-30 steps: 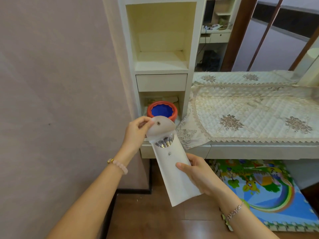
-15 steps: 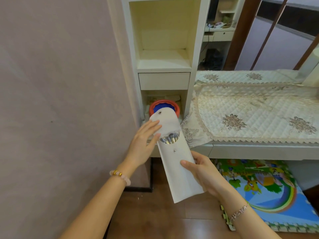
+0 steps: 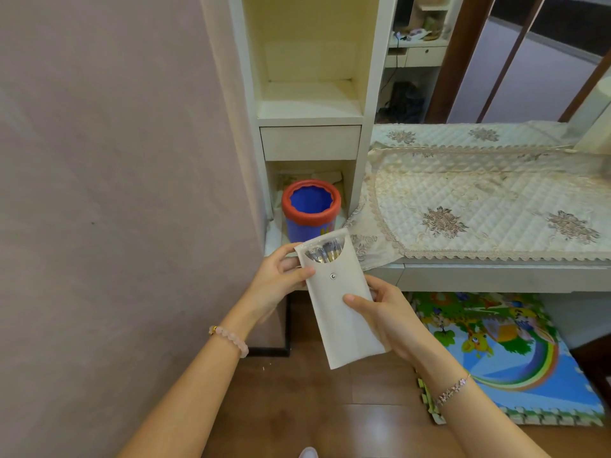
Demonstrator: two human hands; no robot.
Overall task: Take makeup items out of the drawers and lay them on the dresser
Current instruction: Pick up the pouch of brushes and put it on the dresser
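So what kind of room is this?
Probably a bedroom at home: a white dresser under a lace cloth, a brush pouch held before it, and a child's play mat beside it.

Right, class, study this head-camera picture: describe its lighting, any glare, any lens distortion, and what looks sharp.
Head view: the light is soft and even, without hard shadows; a pale glare patch sits on the wood floor; the wide lens slants the uprights of the shelf unit inward toward the bottom; the pouch and the brushes at its mouth are sharp.
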